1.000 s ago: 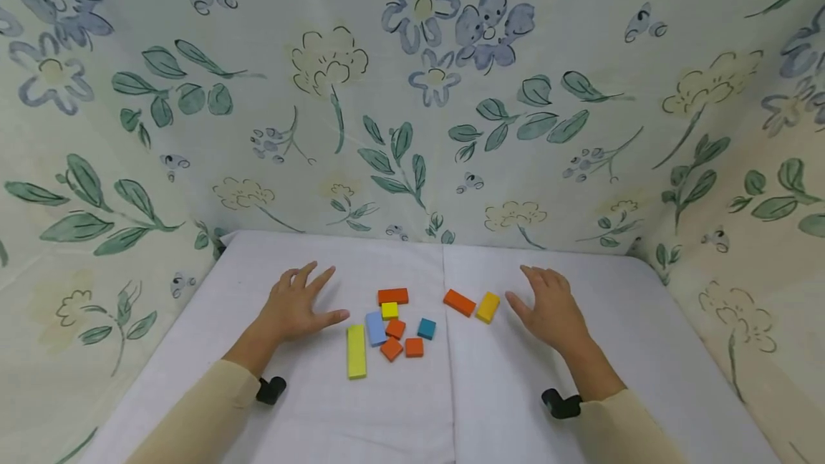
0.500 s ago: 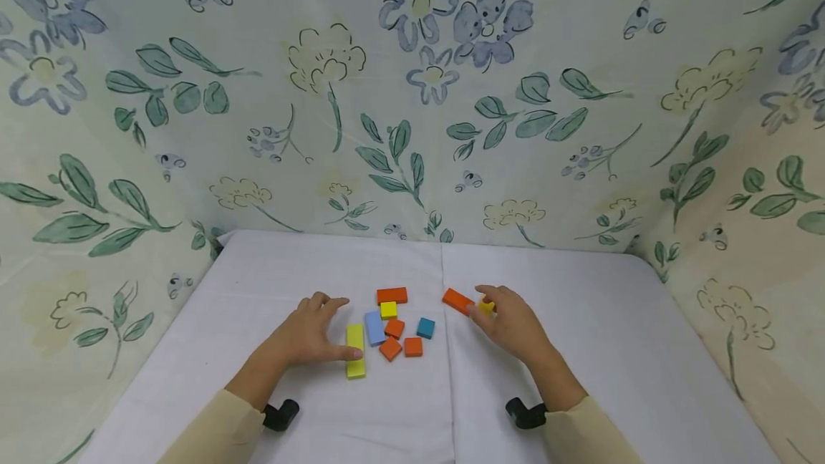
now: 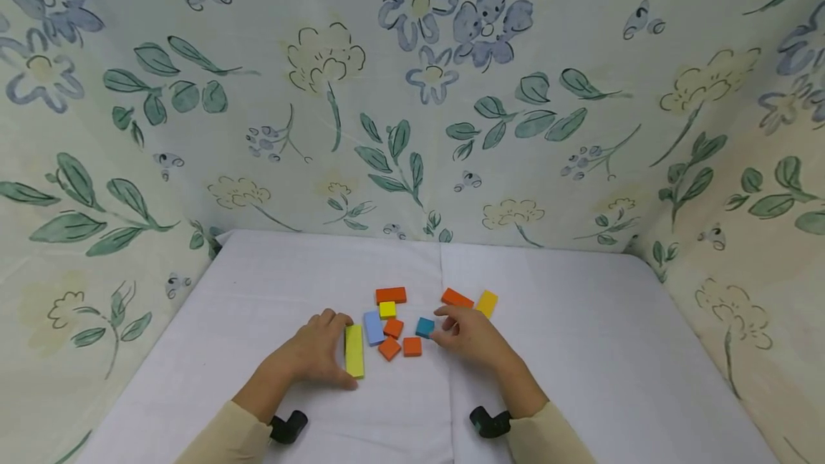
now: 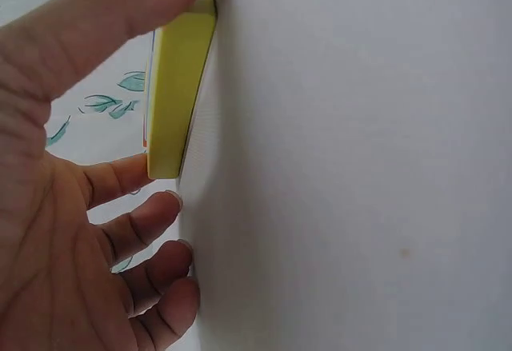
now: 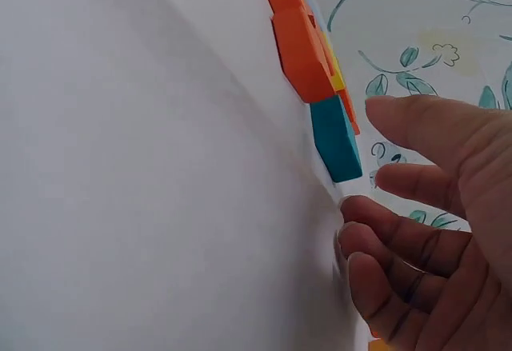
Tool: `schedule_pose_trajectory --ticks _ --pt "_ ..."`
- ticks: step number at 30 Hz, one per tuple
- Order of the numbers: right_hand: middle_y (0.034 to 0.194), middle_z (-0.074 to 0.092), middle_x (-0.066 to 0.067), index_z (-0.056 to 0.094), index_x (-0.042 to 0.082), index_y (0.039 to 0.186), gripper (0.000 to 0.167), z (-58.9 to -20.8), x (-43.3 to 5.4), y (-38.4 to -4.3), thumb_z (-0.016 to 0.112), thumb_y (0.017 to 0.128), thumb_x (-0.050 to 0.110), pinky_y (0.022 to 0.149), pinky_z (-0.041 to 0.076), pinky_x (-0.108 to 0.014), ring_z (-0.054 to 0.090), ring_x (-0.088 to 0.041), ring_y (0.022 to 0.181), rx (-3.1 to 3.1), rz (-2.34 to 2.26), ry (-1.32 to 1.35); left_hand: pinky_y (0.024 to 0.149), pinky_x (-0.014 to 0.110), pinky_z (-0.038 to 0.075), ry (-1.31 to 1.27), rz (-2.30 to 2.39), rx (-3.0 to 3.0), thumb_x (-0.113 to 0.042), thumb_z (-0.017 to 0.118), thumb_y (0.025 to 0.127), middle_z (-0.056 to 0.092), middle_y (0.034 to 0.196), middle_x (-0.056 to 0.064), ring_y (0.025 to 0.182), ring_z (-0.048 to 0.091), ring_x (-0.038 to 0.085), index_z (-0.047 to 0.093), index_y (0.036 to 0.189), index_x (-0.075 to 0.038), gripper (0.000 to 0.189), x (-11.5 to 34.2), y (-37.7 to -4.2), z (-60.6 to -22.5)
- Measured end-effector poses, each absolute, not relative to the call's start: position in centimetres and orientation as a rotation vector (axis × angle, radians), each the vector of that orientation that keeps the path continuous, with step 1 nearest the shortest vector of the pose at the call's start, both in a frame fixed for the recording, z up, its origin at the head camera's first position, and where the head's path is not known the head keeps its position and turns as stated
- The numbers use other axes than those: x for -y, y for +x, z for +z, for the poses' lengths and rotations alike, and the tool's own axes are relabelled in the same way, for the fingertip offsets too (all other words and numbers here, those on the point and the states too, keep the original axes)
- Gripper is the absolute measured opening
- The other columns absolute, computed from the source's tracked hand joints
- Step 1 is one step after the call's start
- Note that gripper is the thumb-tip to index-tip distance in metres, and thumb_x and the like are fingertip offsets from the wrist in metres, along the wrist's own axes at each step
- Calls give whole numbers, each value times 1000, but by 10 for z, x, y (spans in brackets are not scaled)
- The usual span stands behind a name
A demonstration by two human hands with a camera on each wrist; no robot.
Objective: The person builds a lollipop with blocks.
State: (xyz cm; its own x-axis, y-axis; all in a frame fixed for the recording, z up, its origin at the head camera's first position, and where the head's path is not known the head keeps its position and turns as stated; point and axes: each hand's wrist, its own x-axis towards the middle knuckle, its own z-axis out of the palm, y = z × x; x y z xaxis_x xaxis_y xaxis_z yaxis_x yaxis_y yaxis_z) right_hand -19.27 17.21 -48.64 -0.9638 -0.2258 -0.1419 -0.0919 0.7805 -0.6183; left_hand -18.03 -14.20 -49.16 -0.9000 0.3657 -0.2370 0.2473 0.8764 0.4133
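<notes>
1. Between thumb and forefinger of the left hand (image 3: 314,349), pinched end to end: a long yellow-green block (image 3: 354,351), slim, straight-edged, bright and plain-faced.
2. On or barely above the white cloth (image 3: 554,299), hard to tell which; just left of a pale blue block (image 3: 373,329), long axis pointing away from the wearer.
3. Near the right hand (image 3: 475,337), fingers loosely bent and unburdened: a small teal block (image 3: 424,327), squarish on top, just beside the thumb, near three small orange blocks (image 3: 412,346).
</notes>
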Motion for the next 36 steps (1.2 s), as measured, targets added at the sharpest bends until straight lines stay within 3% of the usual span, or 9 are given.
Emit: schedule_pose_trajectory --ticks 7,21,28,36 --pt "99 61 3 69 20 123 40 -501 -165 -189 80 88 38 76 49 -31 54 -16 88 -2767 -960 -205 98 44 50 482 637 -2690 -55 94 58 54 118 1 107 50 19 53 130 -11 94 140 -177 -487" --pt "95 60 5 71 22 119 33 -510 -163 -189 78 90 37 72 46 -30 53 -15 84 -2817 -991 -129 111 46 48 716 800 -2554 -59 89 65 48 132 0 119 50 15 46 139 -13 97 105 -160 -475" --pt "93 60 5 71 23 117 32 -515 -165 -188 79 89 37 71 46 -28 53 -14 82 -2837 -1051 -100 102 33 53 823 806 -2484 -68 85 66 52 127 -7 108 52 8 50 136 -19 93 75 -146 -476" --pt "94 59 6 71 22 119 34 -518 -163 -185 79 89 36 67 45 -24 52 -13 80 -2864 -1108 -88 100 28 52 939 769 -2491 -73 80 70 56 132 -8 110 54 2 51 139 -20 92 47 -136 -493"
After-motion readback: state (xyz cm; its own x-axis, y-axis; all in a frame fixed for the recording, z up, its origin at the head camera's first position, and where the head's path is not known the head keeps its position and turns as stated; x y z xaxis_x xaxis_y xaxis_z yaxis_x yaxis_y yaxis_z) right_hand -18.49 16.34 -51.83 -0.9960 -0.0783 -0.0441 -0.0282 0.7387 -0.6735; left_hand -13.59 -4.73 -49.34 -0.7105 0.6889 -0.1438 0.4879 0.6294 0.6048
